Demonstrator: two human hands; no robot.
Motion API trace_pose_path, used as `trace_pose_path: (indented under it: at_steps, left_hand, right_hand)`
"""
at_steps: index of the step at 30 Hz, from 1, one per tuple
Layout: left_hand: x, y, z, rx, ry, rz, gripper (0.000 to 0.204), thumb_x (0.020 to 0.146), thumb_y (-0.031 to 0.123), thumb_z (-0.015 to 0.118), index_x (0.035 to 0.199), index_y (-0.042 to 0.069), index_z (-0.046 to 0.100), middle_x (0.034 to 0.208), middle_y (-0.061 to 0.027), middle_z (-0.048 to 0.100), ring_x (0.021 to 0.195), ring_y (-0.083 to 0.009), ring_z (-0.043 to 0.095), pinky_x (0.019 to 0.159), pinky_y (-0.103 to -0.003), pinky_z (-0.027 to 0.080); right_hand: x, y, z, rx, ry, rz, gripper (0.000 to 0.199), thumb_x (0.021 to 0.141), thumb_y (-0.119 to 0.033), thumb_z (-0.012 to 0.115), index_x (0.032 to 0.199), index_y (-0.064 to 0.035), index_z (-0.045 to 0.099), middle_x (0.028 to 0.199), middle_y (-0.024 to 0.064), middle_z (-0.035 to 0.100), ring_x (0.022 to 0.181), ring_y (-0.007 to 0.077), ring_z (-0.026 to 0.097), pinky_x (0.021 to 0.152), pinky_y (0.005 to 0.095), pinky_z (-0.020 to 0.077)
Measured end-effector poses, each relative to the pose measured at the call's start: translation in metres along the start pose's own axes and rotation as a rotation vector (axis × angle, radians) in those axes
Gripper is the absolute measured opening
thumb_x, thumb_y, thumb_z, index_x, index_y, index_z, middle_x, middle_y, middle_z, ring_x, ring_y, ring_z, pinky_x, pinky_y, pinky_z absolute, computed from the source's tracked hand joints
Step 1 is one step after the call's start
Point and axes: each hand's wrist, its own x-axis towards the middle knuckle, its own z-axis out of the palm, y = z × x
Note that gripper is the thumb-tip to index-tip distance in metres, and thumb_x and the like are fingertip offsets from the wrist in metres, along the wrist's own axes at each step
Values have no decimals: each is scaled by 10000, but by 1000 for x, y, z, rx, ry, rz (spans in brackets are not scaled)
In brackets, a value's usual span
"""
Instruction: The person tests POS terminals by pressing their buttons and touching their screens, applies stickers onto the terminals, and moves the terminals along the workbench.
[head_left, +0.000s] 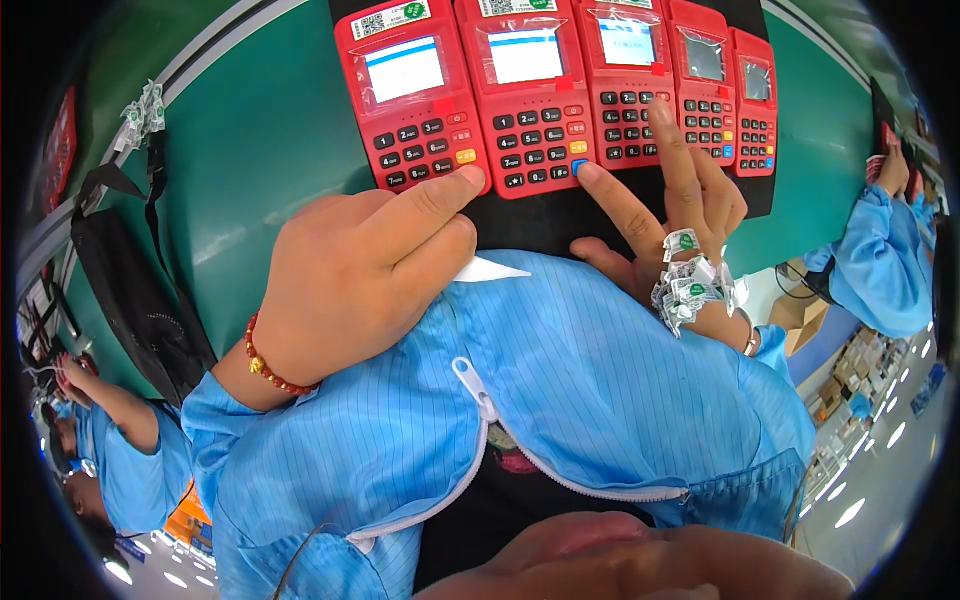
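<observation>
I see a green bench (pixel 260 130) with a black mat (pixel 560 215) on it, and 5 red keypad terminals (pixel 528 90) stand in a row along the mat's far side, touching or nearly touching one another. That row is straight ahead of me, just past my blue smock (pixel 560 380).

My left hand (pixel 350 270) rests at the near edge of the first terminal (pixel 410 95), loosely curled and grasping nothing, its forefinger stretched along the bottom row of keys. My right hand (pixel 680 215) is open with fingers spread: one fingertip sits on the blue key (pixel 579 167) at the lower right corner of the second terminal (pixel 530 95), and another reaches the keypad of the third terminal (pixel 627 85). It grips nothing, though a bunch of small white and green stickers (pixel 690 285) clings to its back and wrist.

To do this well, I judge each press should come straight down on 1 key, with the other fingers lifted clear so no neighbouring key is struck. The left hand should steady the casing without leaning on the keys.

The terminals look alike: a red shell, dark number keys, a few coloured keys at the right and a pale lit screen (pixel 405 68) under loose protective film. The 2 farthest screens look dimmer.
</observation>
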Motion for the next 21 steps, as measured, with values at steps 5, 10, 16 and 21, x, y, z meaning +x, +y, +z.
trace_pose_path:
  at_steps: [5, 10, 16, 21]
  left_hand:
    - [3, 4, 1, -38, 23, -56, 223, 727, 151, 839, 778, 75, 637, 1126, -83, 732, 708, -230, 689, 594, -321, 539]
    - [22, -8, -16, -201, 57, -124, 243, 780, 160, 815, 941, 54, 667, 1061, -114, 717, 803, -293, 701, 680, -347, 549]
    - [96, -22, -28, 89, 21, -170, 224, 834, 183, 726, 1032, 77, 715, 878, -92, 668, 752, -282, 677, 626, -373, 515]
    - [110, -43, -28, 450, -25, 58, 142, 820, 221, 697, 887, 110, 756, 786, -80, 677, 755, -291, 705, 606, -392, 543]
  right_hand:
    - [1, 0, 6, 43, 30, 20, 643, 665, -533, 808, 1272, -357, 690, 1596, 118, 408, 1140, 272, 482, 953, 421, 356]
    - [13, 34, -2, 306, 40, -124, 514, 835, -491, 745, 1292, -264, 680, 1563, 182, 435, 1029, 271, 582, 884, 411, 448]
    - [72, 82, -13, 184, 53, -172, 628, 832, -564, 700, 1357, -221, 660, 1571, 208, 409, 1344, 393, 475, 1097, 491, 376]
    - [96, 87, -6, 191, -69, -286, 834, 806, -789, 533, 1368, -182, 647, 1560, 245, 397, 1386, 446, 435, 1164, 571, 279]
